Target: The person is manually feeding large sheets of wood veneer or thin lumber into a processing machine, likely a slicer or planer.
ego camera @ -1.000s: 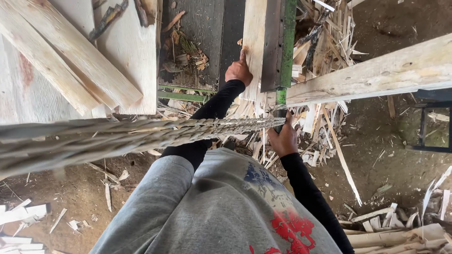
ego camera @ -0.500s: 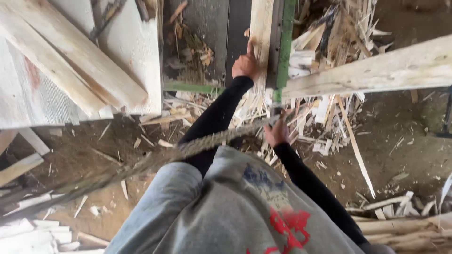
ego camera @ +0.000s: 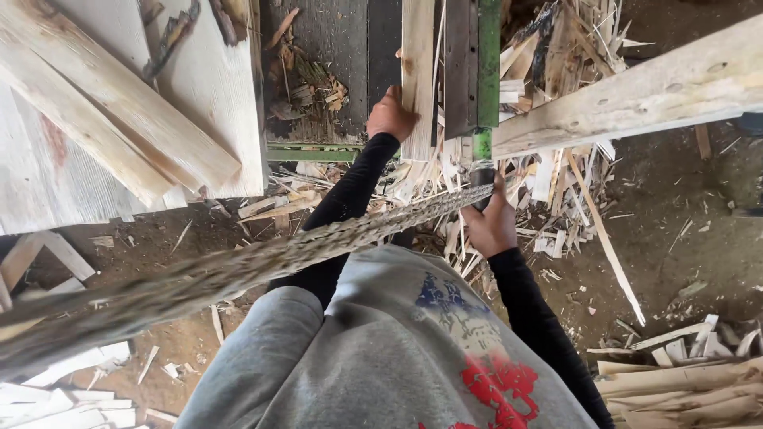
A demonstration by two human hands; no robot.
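My left hand grips the near end of a narrow pale wooden board that lies on a dark machine table. My right hand is closed around the dark lower end of a green metal lever beside the board. A thick twisted rope runs from the lever area diagonally down to the left, across my body. Both arms wear black sleeves under a grey top.
Wide pale planks are stacked at the upper left. A long timber beam crosses the upper right. Wood offcuts and splinters cover the dirt floor below the table; more cut strips are piled at the lower right.
The view has tilted and the rope has swung lower to the left. My left hand has closed on the board's end; my right hand stays on the lever.
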